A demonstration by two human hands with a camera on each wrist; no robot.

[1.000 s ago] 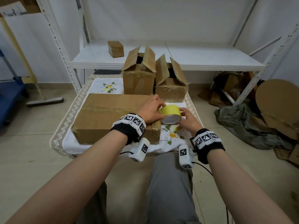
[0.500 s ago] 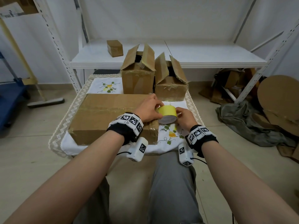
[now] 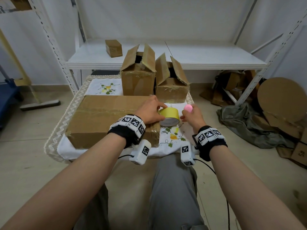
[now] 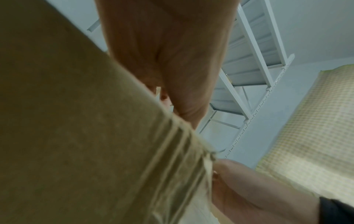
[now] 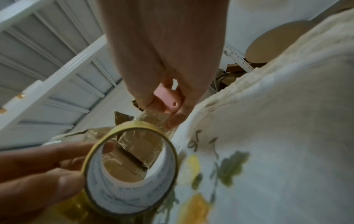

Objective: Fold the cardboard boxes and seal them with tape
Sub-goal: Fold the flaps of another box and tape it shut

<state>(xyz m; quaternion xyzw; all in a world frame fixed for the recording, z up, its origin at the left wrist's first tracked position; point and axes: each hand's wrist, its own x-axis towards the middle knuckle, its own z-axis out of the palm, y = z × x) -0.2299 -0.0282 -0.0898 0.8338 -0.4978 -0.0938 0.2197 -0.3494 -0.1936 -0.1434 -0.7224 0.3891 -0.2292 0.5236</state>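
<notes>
A large closed cardboard box (image 3: 106, 118) with a taped seam lies on the left of the small table. At the box's right end my left hand (image 3: 156, 112) grips a yellow tape roll (image 3: 170, 115), which lies on its side with the core facing me. In the right wrist view the left hand's fingers (image 5: 57, 165) curl round the tape roll (image 5: 132, 169). My right hand (image 3: 188, 114) is just right of the roll and pinches a small pink tool (image 3: 188, 108), also seen as the pink tool (image 5: 169, 101). The left wrist view shows mostly the box (image 4: 76, 136).
Two smaller boxes (image 3: 137, 77) (image 3: 172, 85) with raised flaps stand at the table's back. A little box (image 3: 113, 48) sits on the white shelf (image 3: 199, 55) behind. The embroidered cloth (image 3: 172, 136) covers the table. Cardboard scraps (image 3: 280, 100) and a grey cloth (image 3: 245, 123) lie on the floor, right.
My right hand has come off the tape roll and moved right; a pink tool now shows in it. The left hand keeps hold of the roll beside the box.
</notes>
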